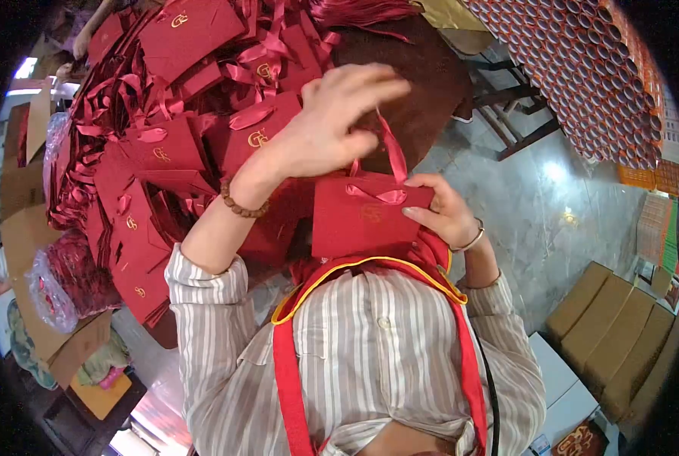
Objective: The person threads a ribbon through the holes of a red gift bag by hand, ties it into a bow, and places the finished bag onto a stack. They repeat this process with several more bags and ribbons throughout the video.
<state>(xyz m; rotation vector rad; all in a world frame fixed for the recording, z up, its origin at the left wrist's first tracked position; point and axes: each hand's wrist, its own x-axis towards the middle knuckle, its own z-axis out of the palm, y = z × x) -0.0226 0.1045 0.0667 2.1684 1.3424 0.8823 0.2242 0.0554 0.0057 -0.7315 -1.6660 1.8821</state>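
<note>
A dark red paper bag (370,228) with a faint gold logo and pink ribbons is upright against the front of my body. My right hand (440,213) pinches its right upper edge, thumb on the front face. Above the bag is my left hand (339,121), raised and slightly blurred, with its fingers apart. A pink ribbon (392,148) rises from the bag's top to just beside and below the left fingers, and its upper part passes behind them. Another ribbon bow (377,195) lies across the bag's front.
Piled red bags (195,45) with ribbons cover the left of a round brown table (430,99). At the upper right are many stacked red-rimmed tubes (582,76) and a dark wooden stool (514,114). Cardboard boxes (609,327) stand at the lower right.
</note>
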